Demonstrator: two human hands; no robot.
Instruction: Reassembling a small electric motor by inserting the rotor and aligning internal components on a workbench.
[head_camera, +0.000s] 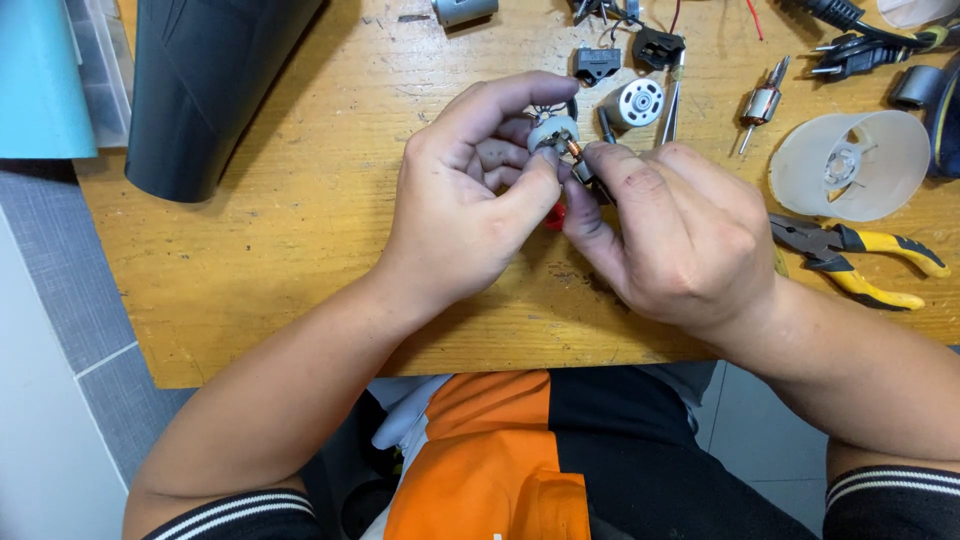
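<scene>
Two hands meet mid-frame over the tabletop (300, 230): your left hand (465, 205) pinches the small white motor cap (552, 131), your right hand (665, 235) is closed on the copper-tipped shaft (577, 152). Light, stiff, probably fiddly; grip the rim, not the thin shaft.

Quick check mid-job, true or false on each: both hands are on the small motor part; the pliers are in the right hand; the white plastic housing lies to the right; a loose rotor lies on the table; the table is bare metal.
1. Both hands hold the small motor part: true; the left hand and right hand pinch it together.
2. The yellow-handled pliers are in the right hand: false; they lie on the table beside it.
3. The white plastic housing lies to the right: true.
4. A loose rotor lies on the table: true.
5. The table is bare metal: false; it is wood.
</scene>
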